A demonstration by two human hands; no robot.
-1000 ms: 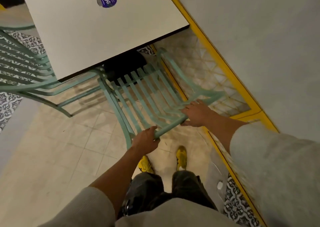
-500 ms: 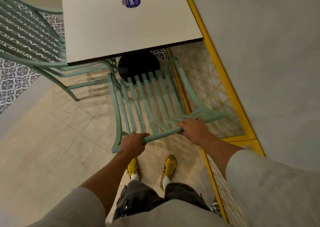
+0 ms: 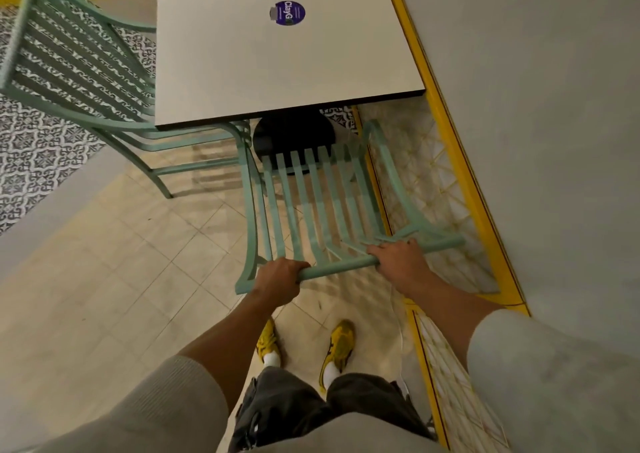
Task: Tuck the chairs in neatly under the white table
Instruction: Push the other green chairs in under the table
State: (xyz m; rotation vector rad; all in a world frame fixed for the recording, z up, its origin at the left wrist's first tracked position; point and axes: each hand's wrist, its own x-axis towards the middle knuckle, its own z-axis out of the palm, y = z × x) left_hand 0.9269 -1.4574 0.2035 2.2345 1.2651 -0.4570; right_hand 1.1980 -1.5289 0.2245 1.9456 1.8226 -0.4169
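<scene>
A mint-green slatted metal chair [image 3: 322, 206] stands in front of me with its seat partly under the near edge of the white table [image 3: 242, 71]. My left hand [image 3: 278, 277] grips the left end of the chair's top rail. Further right on the same rail, my right hand [image 3: 398, 258] is closed around it. A second green chair [image 3: 79, 68] stands at the table's left side, its seat reaching under the tabletop. The table's black round base [image 3: 294, 134] shows just beyond the near chair's seat.
A grey wall with a yellow floor-level border [image 3: 460, 161] runs close along the right of the chair and table. A purple round sticker [image 3: 287, 13] lies on the tabletop. My yellow shoes [image 3: 339, 345] stand on beige tiles behind the chair; patterned tiles lie at far left.
The chair has straightened from a skewed angle to square with the table edge. Both hands stay on its top rail, and my view has shifted closer.
</scene>
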